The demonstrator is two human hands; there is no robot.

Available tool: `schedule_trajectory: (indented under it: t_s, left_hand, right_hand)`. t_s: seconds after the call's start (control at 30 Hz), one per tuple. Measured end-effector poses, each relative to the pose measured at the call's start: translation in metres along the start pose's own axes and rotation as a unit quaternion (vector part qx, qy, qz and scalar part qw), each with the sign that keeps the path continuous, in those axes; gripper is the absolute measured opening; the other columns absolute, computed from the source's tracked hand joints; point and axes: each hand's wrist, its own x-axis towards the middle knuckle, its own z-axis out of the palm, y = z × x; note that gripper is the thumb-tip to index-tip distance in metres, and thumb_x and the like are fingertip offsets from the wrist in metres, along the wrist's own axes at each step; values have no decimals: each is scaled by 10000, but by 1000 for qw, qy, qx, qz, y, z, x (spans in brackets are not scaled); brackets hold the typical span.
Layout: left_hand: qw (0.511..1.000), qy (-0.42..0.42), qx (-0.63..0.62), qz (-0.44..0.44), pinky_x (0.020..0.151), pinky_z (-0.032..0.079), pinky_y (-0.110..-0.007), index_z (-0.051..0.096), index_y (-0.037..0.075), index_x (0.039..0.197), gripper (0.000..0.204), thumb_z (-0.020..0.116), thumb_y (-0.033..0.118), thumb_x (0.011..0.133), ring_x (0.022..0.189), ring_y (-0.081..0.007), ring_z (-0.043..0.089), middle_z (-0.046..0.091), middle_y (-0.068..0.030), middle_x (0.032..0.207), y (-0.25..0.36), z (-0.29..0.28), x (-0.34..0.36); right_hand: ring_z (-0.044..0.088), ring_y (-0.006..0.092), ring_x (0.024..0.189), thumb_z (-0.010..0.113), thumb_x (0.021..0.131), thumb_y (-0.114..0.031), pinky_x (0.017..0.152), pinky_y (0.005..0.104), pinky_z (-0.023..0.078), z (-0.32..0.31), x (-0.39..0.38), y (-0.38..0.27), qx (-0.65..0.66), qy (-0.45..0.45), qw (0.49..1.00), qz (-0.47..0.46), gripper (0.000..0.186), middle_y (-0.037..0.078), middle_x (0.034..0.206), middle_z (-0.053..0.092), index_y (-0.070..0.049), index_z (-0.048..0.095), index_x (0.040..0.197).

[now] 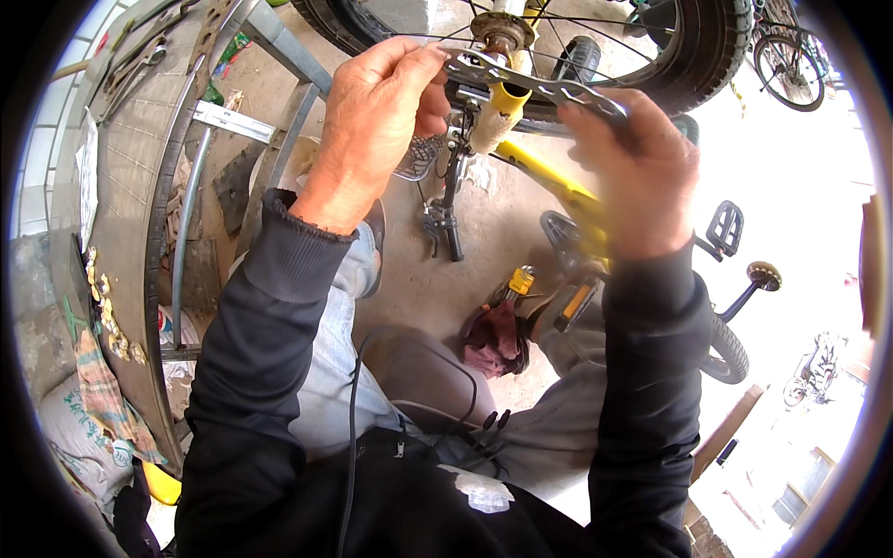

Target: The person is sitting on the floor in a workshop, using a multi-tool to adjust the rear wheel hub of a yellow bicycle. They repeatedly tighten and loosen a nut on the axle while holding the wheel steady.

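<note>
My left hand [386,98] pinches one end of a flat, notched metal wrench [507,74] between thumb and fingers. The wrench's other end disappears into my right hand [642,167], whose fingers are closed and partly blurred by motion. Between my hands the wrench spans the wheel hub [503,37] and a yellow frame tube [507,104] of an upturned bicycle. Whether it touches the hub nut cannot be made out. Spokes run from the hub to a wheel with a thick black tyre [716,70], which stands just beyond my hands.
Handlebar grip [452,240] and pedal [725,229] stick out below the bike's yellow frame [558,181]. A yellow-handled tool [521,281] and a maroon cloth [496,339] lie by my foot. A worn bench [130,205] with tools [139,60] runs along the left.
</note>
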Motion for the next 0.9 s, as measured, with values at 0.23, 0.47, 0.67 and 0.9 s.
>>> schedule_trajectory:
  t_s: [0.23,0.47,0.67,0.9]
  left_hand:
    - [981,-2,139,137,520,461,-194,609,43,802,264,580,267,941,568,-58,553,577,7,645,-1,2,4]
    - [961,-7,178,213,541,473,-189,633,36,876,193,613,221,926,598,-45,555,580,16,660,1,2,7]
    - [960,-12,172,219,572,492,-192,633,38,902,170,621,207,921,639,-48,573,596,15,696,1,1,9]
    - [959,-28,154,235,594,503,-191,628,41,923,167,631,207,914,682,-52,595,610,9,735,-1,0,13]
  right_hand:
    - [604,86,599,725,798,-109,556,239,479,2,-5,14,-56,-28,997,33,137,98,678,659,-26,666,889]
    - [592,76,598,715,808,-102,558,240,472,6,-7,17,-35,-15,998,49,123,86,674,653,-28,672,897]
    - [564,62,589,708,823,-106,547,223,459,8,-4,17,-33,-15,997,66,126,53,649,634,-19,675,908]
    - [547,68,563,689,844,-118,524,230,447,14,-5,28,-35,-24,997,72,134,51,651,630,-5,672,913]
